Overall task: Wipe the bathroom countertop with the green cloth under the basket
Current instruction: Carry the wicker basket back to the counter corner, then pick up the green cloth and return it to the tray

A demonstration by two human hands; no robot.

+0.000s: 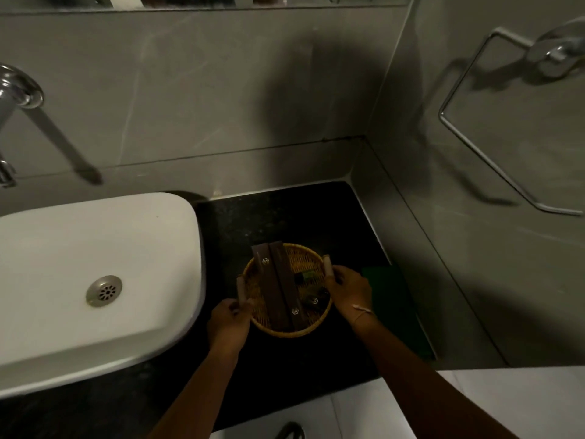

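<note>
My left hand (229, 315) and right hand (348, 288) clamped on handles of wicker basket (311, 266). Green cloth (392, 299) beside it on black countertop (269, 217), right of sink (95, 248).

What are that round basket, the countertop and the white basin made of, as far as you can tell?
The basket looks like woven cane or bamboo: tan strands in a lattice. The countertop seems polished black stone, perhaps granite, finely speckled. The basin looks like glazed white ceramic, smooth with a soft sheen, though a cast resin could look the same.
</note>
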